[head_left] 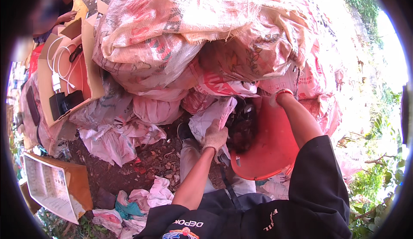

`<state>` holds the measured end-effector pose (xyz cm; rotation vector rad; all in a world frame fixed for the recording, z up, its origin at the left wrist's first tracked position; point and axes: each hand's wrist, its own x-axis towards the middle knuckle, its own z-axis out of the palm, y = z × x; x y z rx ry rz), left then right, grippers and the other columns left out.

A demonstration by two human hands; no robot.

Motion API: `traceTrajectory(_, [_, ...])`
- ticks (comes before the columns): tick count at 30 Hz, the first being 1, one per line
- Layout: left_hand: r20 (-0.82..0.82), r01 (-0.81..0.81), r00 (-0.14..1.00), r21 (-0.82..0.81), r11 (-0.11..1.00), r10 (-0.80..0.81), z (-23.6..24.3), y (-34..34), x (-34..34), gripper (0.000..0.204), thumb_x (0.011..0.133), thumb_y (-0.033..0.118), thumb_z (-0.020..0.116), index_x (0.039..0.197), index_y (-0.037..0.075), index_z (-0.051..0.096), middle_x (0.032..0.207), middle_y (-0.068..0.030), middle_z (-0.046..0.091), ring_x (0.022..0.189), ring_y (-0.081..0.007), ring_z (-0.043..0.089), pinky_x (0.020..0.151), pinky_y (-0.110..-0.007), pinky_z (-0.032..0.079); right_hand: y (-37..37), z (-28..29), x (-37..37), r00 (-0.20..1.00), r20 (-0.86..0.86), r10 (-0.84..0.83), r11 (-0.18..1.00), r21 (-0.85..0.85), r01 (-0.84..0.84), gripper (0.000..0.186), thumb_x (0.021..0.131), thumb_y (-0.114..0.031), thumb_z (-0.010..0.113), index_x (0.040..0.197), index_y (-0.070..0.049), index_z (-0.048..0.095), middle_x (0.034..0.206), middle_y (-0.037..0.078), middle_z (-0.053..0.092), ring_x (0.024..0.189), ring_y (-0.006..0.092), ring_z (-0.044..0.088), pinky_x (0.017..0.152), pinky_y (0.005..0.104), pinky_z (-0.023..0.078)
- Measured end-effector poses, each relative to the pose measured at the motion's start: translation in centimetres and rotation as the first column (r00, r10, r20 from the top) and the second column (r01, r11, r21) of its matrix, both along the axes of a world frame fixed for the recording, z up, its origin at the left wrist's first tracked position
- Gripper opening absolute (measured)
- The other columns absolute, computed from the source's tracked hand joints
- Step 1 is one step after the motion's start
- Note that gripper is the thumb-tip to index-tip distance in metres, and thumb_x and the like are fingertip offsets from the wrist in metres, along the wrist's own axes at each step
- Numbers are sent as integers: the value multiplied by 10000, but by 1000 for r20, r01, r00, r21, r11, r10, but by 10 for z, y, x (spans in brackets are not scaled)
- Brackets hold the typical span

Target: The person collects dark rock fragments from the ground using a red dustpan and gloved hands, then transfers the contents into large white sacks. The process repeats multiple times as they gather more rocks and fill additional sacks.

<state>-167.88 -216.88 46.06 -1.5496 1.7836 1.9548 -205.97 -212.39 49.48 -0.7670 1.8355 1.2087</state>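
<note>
Stuffed sacks [172,37] lie beyond the tub [277,140]. The right hand [281,98] is at the tub's far rim; the left hand [215,135], on a bag [204,122], is left of the tub. Farther left of it stands a box [91,67] with a cord [64,80] inside.

The left hand [215,137] grips a pale sack [203,122], and the right hand [282,98] holds a red tub [277,135] by its far rim. Dark material [243,129] shows between them. Bulging sacks [172,19] are piled beyond.

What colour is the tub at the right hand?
The tub is orange-red; the head view shows it best.
</note>
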Motion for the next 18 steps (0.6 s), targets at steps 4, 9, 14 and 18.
traceTrajectory(4, [-23,-55,998,56,997,56,-22,3,10,370,847,281,609,1140,56,582,1080,-289,678,1080,-487,634,911,-536,485,-24,65,10,881,284,377,868,223,-444,302,857,-82,615,1110,60,702,1032,205,739,908,315,736,744,433,579])
traceTrajectory(9, [-1,-95,995,81,992,96,-25,4,17,473,825,323,670,1185,28,589,1100,-264,680,1065,-428,661,924,-482,506,-3,156,28,864,249,437,886,45,-461,284,909,-110,564,1124,62,637,963,231,730,874,344,734,704,469,577])
traceTrajectory(14, [58,-119,992,134,984,112,-25,24,45,842,751,401,804,1375,-54,470,1317,-254,579,1186,-372,601,1005,-437,481,67,218,63,953,-64,-298,882,-401,249,382,1042,-307,451,1095,25,631,984,273,695,995,439,675,837,505,535])
traceTrajectory(18, [90,-77,994,213,974,59,-27,48,61,1069,754,389,822,1567,9,243,1446,-257,501,1310,-376,528,1103,-423,423,154,231,132,865,-139,-483,693,-664,280,410,1060,-399,405,1036,-34,588,977,289,656,948,487,634,816,545,511])
